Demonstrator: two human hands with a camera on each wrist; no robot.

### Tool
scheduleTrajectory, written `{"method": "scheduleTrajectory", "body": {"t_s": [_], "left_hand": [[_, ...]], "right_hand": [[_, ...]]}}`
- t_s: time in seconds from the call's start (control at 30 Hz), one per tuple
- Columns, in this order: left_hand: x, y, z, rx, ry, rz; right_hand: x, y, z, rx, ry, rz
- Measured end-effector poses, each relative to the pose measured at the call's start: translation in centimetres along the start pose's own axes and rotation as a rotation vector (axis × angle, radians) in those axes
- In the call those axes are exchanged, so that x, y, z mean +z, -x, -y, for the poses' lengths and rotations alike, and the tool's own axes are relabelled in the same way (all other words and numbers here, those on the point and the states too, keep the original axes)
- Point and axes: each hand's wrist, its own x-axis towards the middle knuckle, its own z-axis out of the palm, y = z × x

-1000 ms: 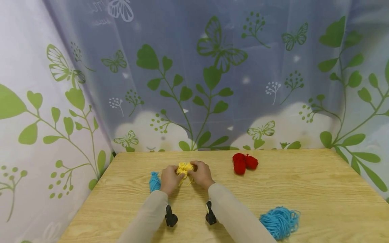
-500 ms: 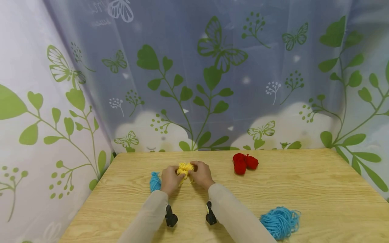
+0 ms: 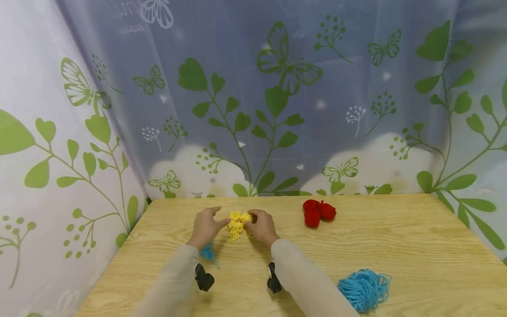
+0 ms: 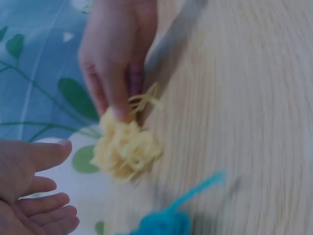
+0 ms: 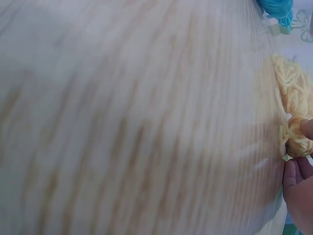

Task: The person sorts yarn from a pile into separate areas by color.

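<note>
A small bundle of yellow yarn [image 3: 235,228] lies near the far middle of the table, its loops loose on the left side. My right hand [image 3: 262,226] pinches its right end between thumb and fingers, as the left wrist view of the yellow yarn [image 4: 127,149] also shows. Just left of it, my left hand [image 3: 207,226] is spread with thumb and fingers apart; in the left wrist view that left hand [image 4: 36,191] holds nothing. Partly hidden under the left wrist is a small blue yarn bundle [image 3: 207,252], whose loose tail [image 4: 198,190] sticks out.
Red yarn bundles [image 3: 319,213] lie at the back, right of my hands. A larger blue yarn heap [image 3: 364,290] sits near the front right, beside my right sleeve [image 3: 309,277]. A patterned curtain [image 3: 253,110] rises behind the wooden table [image 3: 396,237].
My left hand has let go of the yellow yarn and moved left, over the small blue bundle. Yellow loops now spread lower on the left. The right hand has stayed in place.
</note>
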Motion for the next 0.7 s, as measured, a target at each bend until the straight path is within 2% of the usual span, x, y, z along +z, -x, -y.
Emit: {"method": "scheduleTrajectory", "body": {"t_s": [0.17, 0.33, 0.5, 0.7], "left_hand": [[-2.4, 1.0, 1.4, 0.003, -0.050, -0.014], [-3.5, 2.5, 2.9, -0.043, -0.083, -0.022], [-3.2, 4.0, 4.0, -0.077, -0.104, -0.020], [-1.9, 4.7, 5.1, -0.094, -0.087, -0.022]], "right_hand": [[0.1, 0.2, 0.3, -0.006, -0.025, 0.005], [0.0, 0.3, 0.5, -0.007, -0.028, 0.004], [-0.2, 0.3, 0.4, -0.003, -0.025, -0.001], [-0.3, 0.3, 0.3, -0.015, -0.025, -0.005]]}}
